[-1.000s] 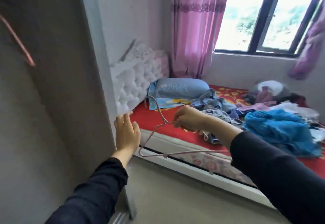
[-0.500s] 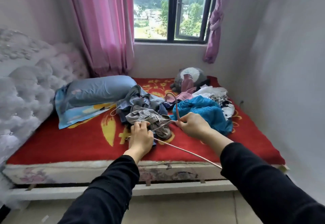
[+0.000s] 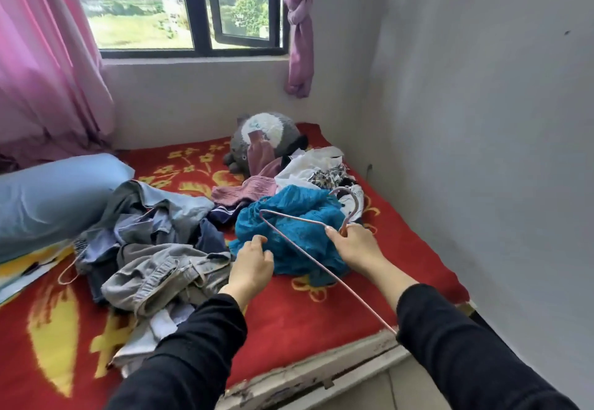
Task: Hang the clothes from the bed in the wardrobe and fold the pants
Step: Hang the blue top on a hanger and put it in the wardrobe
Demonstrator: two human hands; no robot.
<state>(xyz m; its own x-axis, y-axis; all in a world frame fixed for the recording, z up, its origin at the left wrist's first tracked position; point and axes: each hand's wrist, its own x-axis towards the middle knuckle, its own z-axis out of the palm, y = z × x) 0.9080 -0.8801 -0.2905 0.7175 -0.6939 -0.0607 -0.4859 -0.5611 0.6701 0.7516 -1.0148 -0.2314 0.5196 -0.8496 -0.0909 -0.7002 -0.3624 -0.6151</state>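
Leaving grey pants (image 3: 160, 276), left hand (image 3: 253, 269) grasps blue garment (image 3: 299, 204) beside hanger (image 3: 295, 218).

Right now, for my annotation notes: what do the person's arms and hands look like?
Long black sleeves cover both arms to the wrists: left sleeve, right sleeve. The left hand and right hand are bare, with no gloves, rings or watch.

The bed (image 3: 289, 313) is covered by a red blanket with yellow flowers. A light blue pillow (image 3: 48, 204) is laid at its left, beside a heap of grey and blue clothes (image 3: 160, 274) in which a wire hanger (image 3: 66, 276) is caught. A teal lace garment (image 3: 289, 216), a pink garment (image 3: 247, 189) and white clothes (image 3: 308, 165) are piled toward the right, and a grey plush toy (image 3: 266, 133) is set at the far end.
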